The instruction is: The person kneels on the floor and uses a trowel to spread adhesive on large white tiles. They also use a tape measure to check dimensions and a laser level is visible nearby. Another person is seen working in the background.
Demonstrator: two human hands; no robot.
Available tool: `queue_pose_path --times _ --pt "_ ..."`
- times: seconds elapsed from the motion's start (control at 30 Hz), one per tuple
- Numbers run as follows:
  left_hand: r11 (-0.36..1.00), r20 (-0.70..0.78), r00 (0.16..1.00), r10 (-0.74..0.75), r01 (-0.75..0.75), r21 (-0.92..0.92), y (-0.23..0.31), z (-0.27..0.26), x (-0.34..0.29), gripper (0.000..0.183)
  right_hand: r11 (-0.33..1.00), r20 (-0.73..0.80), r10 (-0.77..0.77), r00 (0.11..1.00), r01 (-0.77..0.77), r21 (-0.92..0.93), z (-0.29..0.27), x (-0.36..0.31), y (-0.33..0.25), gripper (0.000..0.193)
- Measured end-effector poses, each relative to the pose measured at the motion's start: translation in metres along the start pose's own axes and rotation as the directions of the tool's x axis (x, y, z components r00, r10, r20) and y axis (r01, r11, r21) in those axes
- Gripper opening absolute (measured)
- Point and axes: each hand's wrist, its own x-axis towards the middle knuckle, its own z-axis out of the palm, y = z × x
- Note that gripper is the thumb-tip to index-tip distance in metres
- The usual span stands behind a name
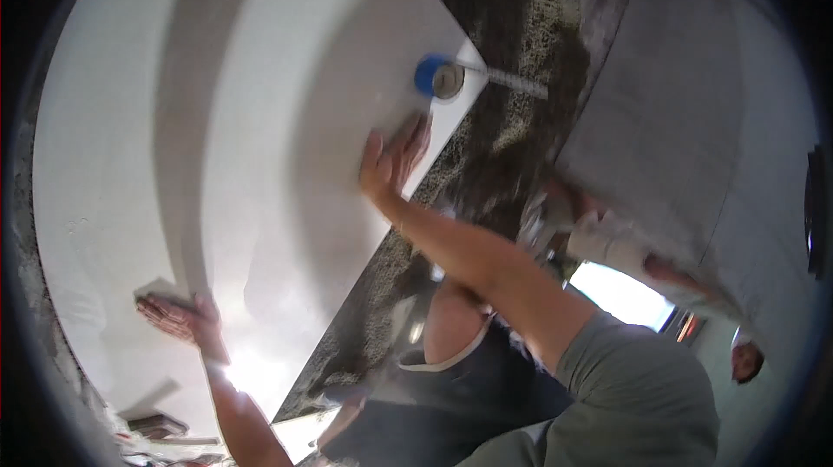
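A large white panel (252, 120) fills the left half of the head view. My left hand (180, 318) lies against its lower left part, fingers stretched out and holding nothing. Farther up and to the right, my right hand (396, 159) is near the panel's right edge, fingers extended, also holding nothing. Just beyond its fingertips is a round blue object (429, 75) next to a beige ring-shaped one (448, 81); both are smeared by motion. From beside them a pale narrow strip (516, 83) reaches past the panel's corner over a dark speckled surface (499, 142).
Close by on the right is a person in a dark sleeveless top (434, 415). Other people (599, 224) are farther right, partly blurred, beside a big grey panel (664, 111). A bright rectangle (620, 295) glows behind. A dark block (156, 425) is at lower left.
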Motion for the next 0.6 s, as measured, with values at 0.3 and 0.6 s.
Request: queue_pose_path --times 0.3,0.6 --pt "0.998 -0.072 0.996 0.052 -0.054 -0.024 -0.012 0.008 -0.002 0.075 0.993 0.125 0.116 0.985 -0.111 -0.044 0.012 -0.003 0.006 0.100" --pt "0.993 -0.106 0.989 -0.099 0.091 -0.079 -0.029 0.022 -0.023 0.069 0.997 0.235 0.067 0.970 -0.075 0.025 0.003 -0.003 0.018 0.108"
